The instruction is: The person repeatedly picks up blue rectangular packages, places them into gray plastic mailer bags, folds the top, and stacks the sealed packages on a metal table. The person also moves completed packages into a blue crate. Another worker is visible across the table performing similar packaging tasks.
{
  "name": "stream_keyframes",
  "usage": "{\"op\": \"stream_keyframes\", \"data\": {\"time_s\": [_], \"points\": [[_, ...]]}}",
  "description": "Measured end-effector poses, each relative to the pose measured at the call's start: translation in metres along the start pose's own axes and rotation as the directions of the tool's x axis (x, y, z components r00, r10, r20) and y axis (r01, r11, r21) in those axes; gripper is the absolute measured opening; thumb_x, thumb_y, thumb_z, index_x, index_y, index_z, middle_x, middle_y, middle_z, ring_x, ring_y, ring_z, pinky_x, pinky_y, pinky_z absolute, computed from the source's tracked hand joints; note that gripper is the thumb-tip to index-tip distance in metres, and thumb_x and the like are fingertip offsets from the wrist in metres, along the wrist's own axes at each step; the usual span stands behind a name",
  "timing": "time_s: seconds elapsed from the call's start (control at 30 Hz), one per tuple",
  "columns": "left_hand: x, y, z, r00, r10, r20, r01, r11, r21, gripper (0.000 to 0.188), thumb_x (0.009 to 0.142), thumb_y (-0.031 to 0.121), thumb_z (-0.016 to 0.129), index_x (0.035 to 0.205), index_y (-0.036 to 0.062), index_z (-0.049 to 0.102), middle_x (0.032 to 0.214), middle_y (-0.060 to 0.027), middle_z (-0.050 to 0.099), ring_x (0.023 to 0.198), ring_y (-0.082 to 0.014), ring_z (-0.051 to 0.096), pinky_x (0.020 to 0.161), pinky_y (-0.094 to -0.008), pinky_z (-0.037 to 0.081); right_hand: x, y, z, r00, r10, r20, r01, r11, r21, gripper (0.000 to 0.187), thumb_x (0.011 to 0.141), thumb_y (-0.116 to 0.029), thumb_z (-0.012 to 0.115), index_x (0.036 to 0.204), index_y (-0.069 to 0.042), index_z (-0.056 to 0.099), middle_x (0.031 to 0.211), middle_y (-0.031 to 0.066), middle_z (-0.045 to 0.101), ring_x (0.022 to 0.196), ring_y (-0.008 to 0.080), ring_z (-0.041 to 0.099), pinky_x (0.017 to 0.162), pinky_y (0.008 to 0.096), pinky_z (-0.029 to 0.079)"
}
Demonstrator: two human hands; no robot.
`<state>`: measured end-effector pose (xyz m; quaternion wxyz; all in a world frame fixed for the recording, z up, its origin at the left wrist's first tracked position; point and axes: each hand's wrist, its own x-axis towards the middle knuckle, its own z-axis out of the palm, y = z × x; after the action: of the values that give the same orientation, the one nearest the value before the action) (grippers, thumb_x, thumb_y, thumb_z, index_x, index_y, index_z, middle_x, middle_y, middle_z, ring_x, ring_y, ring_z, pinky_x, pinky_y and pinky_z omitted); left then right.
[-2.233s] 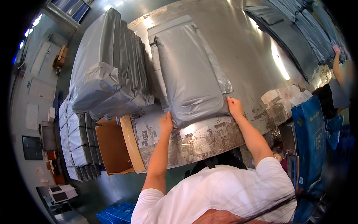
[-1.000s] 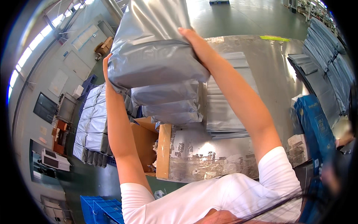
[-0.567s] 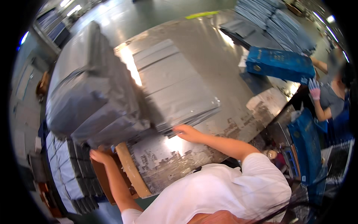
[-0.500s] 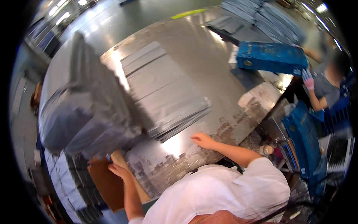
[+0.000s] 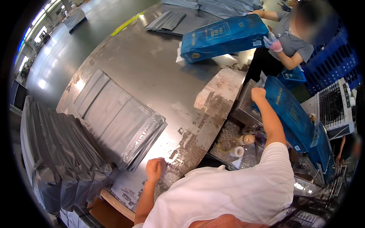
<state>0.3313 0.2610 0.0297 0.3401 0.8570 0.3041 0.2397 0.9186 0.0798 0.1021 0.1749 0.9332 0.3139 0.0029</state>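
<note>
Your right hand (image 5: pixel 258 94) has swung to the blue package (image 5: pixel 291 114) beyond the table's (image 5: pixel 140 68) right edge; I can't tell if it grips. Your left hand (image 5: pixel 154 170) hangs released; one-handed pulling could tip the package.

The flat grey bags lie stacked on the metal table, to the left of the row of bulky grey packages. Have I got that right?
Not quite: the side is wrong. The head view shows the flat grey bags to the right of the row of bulky grey packages. They do lie stacked on the metal table.
</note>
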Motion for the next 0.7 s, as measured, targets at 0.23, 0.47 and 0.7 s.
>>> {"op": "stream_keyframes", "data": {"time_s": [0.23,0.47,0.7], "points": [[-0.032,-0.01,-0.01,0.884,-0.451,-0.126,0.432,0.889,-0.151,0.006,0.076,0.001,0.052,0.079,-0.0003,0.057,0.075,-0.012,0.057,0.067,-0.0217,0.053,0.06,-0.0296,0.041,-0.016,-0.093,-0.043,0.74,-0.51,0.439,0.495,0.855,0.158,0.015,0.062,-0.011,0.056,0.07,-0.002,0.065,0.066,0.015,0.062,0.064,0.029,0.062,0.057,0.0392,0.048],[0.077,0.006,0.016,0.958,-0.232,-0.168,0.219,0.971,-0.095,0.008,0.078,0.002,0.053,0.084,-0.0001,0.058,0.079,-0.0118,0.057,0.071,-0.0217,0.054,0.064,-0.0284,0.043,0.086,-0.279,-0.119,0.508,-0.696,-0.508,0.834,0.251,0.491,0.026,0.075,-0.008,0.048,0.099,-0.005,0.058,0.095,0.0172,0.06,0.086,0.033,0.058,0.073,0.04,0.046],[0.163,0.021,0.054,0.935,-0.35,-0.053,0.321,0.903,-0.285,0.014,0.083,0.006,0.048,0.092,-0.0007,0.056,0.091,-0.0076,0.057,0.086,-0.0159,0.054,0.074,-0.0262,0.042,0.2,-0.149,-0.098,0.868,-0.472,-0.155,0.391,0.459,0.798,0.05,0.083,-0.041,0.05,0.114,-0.003,0.049,0.109,0.014,0.054,0.1,0.027,0.052,0.084,0.0333,0.041]]}}
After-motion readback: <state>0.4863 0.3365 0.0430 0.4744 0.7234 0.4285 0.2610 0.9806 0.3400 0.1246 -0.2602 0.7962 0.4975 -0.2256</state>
